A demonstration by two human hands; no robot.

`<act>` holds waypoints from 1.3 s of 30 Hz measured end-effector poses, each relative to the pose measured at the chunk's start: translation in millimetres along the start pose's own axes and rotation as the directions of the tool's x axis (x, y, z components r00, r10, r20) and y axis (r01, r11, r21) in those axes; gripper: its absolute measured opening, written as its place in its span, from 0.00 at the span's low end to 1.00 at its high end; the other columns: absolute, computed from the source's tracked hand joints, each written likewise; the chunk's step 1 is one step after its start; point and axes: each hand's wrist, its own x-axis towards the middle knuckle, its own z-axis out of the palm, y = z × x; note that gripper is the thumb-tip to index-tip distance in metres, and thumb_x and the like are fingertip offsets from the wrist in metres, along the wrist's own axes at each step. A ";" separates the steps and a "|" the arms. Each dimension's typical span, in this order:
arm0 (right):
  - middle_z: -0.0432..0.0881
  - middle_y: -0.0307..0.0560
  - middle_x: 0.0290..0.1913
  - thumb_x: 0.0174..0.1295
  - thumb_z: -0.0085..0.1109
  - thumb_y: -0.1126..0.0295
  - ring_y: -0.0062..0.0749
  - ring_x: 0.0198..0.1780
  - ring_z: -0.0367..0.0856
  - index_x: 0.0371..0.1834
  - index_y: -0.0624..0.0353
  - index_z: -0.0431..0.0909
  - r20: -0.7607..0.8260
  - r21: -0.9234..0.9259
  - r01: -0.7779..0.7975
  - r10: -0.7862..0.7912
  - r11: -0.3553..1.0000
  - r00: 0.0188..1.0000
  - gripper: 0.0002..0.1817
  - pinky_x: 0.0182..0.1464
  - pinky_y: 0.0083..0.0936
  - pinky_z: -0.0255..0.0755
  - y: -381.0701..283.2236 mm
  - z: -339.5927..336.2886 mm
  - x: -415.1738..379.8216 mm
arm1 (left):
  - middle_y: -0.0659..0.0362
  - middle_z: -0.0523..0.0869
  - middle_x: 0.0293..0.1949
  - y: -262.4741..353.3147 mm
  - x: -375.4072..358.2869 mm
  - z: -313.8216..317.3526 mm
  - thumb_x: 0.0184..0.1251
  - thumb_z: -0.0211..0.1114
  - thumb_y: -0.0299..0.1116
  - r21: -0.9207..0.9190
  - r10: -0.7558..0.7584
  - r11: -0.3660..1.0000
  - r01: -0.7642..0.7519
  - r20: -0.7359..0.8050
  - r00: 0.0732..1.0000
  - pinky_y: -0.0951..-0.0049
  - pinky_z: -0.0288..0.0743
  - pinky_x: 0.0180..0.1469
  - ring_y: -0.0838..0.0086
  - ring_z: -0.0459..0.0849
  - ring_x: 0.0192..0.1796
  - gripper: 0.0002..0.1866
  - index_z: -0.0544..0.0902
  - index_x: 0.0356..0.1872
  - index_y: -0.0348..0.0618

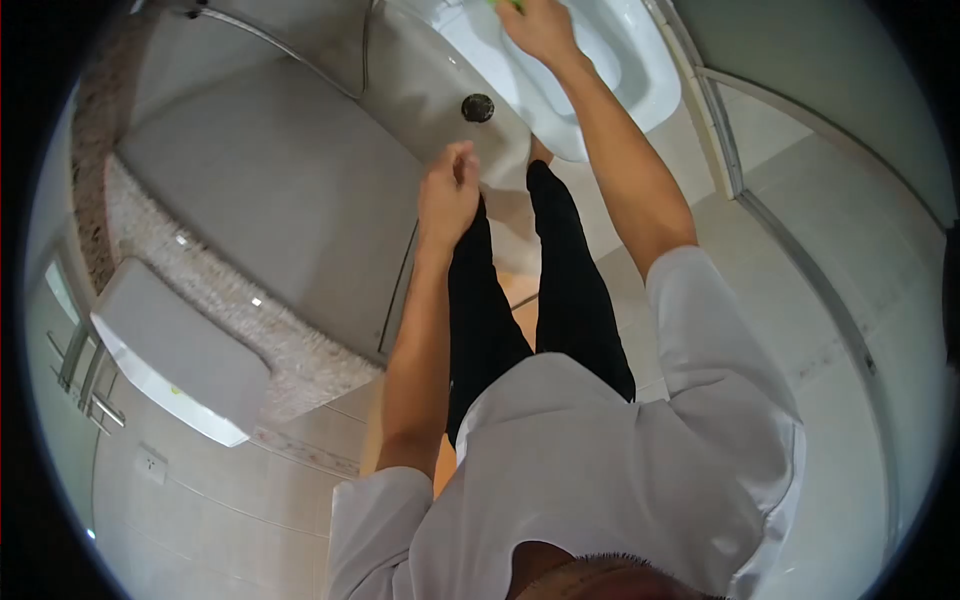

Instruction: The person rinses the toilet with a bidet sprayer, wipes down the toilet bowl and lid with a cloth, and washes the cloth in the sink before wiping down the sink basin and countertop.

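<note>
Shirt (590,450); right grip (540,32) closed on green object (506,3) over basin (652,85); left grip (447,197) half-curled (empty)

The little thing at the far end (516,3) is bright green. The basin (664,85) is white. The shirt (580,460) is plain pale grey, the trousers (573,270) black. The left ledge (215,280) has creamy speckles.

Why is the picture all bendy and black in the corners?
Head view: corners go black and lines on the wall tiles bow, probably from a wide lens; also in the head view, tiny glints shine on the speckled ledge.
</note>
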 end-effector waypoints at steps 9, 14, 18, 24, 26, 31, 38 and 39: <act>0.76 0.38 0.74 0.69 0.63 0.61 0.43 0.74 0.73 0.72 0.36 0.75 0.015 -0.413 0.364 -0.394 0.835 0.919 0.27 0.69 0.41 0.74 78.7 78.5 -111.9 | 0.50 0.86 0.41 -57.2 107.8 36.0 0.84 0.51 0.46 -0.227 -0.134 0.971 0.073 -0.269 0.954 0.66 0.74 0.53 0.66 0.81 0.45 0.24 0.82 0.47 0.32; 0.69 0.33 0.79 0.66 0.64 0.64 0.42 0.78 0.67 0.73 0.33 0.76 0.176 -0.408 0.286 -0.233 0.867 0.956 0.30 0.73 0.47 0.69 138.4 25.8 -227.4 | 0.45 0.84 0.52 -47.6 172.5 80.3 0.86 0.44 0.52 -0.268 -0.216 0.953 0.141 -0.277 0.936 0.63 0.72 0.61 0.62 0.81 0.54 0.30 0.78 0.57 0.29; 0.69 0.37 0.79 0.65 0.64 0.67 0.45 0.78 0.67 0.75 0.33 0.74 0.287 -0.455 0.275 -0.153 0.847 0.946 0.33 0.73 0.49 0.69 164.8 -17.3 -261.0 | 0.38 0.70 0.72 -39.1 208.1 113.5 0.86 0.37 0.54 -0.232 -0.127 0.972 0.038 -0.383 0.915 0.60 0.59 0.76 0.53 0.69 0.74 0.36 0.61 0.76 0.30; 0.70 0.44 0.78 0.62 0.63 0.77 0.47 0.80 0.64 0.73 0.44 0.76 0.142 -0.193 0.348 -0.325 0.917 0.935 0.33 0.75 0.39 0.70 137.9 41.5 -175.3 | 0.50 0.65 0.79 -46.2 213.5 128.6 0.86 0.34 0.58 -0.742 -0.230 0.666 -0.070 -0.294 0.928 0.61 0.52 0.80 0.54 0.60 0.80 0.36 0.57 0.82 0.42; 0.71 0.44 0.77 0.61 0.60 0.78 0.43 0.80 0.65 0.73 0.45 0.75 0.083 -0.288 0.470 -0.467 0.834 0.880 0.34 0.75 0.36 0.72 124.7 58.9 -118.5 | 0.54 0.67 0.78 -43.1 207.7 111.1 0.85 0.32 0.62 -0.841 -0.372 0.540 0.042 -0.193 0.908 0.58 0.53 0.79 0.60 0.63 0.79 0.37 0.60 0.82 0.49; 0.70 0.44 0.78 0.57 0.61 0.82 0.41 0.79 0.66 0.76 0.44 0.73 0.066 -0.323 0.630 -0.647 0.706 0.760 0.39 0.74 0.34 0.73 124.7 51.5 -16.6 | 0.54 0.69 0.77 -44.4 207.5 99.9 0.84 0.30 0.63 -0.748 -0.454 0.643 0.161 -0.204 0.867 0.53 0.55 0.77 0.63 0.65 0.77 0.37 0.62 0.81 0.51; 0.56 0.58 0.84 0.65 0.53 0.77 0.47 0.82 0.58 0.79 0.60 0.62 0.318 -0.826 0.458 -0.401 0.328 0.859 0.35 0.83 0.37 0.56 201.9 -73.8 28.8 | 0.43 0.70 0.74 -29.2 232.5 137.1 0.85 0.36 0.57 -0.664 -0.377 0.747 0.030 -0.387 0.841 0.58 0.59 0.77 0.53 0.68 0.75 0.36 0.64 0.77 0.34; 0.61 0.61 0.80 0.69 0.54 0.74 0.52 0.78 0.64 0.78 0.60 0.64 0.350 -0.818 0.505 -0.459 0.276 0.817 0.32 0.79 0.40 0.62 204.5 -88.9 21.5 | 0.40 0.72 0.72 -33.9 232.9 142.5 0.86 0.36 0.54 -0.541 -0.308 0.840 -0.035 -0.530 0.790 0.58 0.61 0.75 0.50 0.70 0.73 0.35 0.65 0.75 0.31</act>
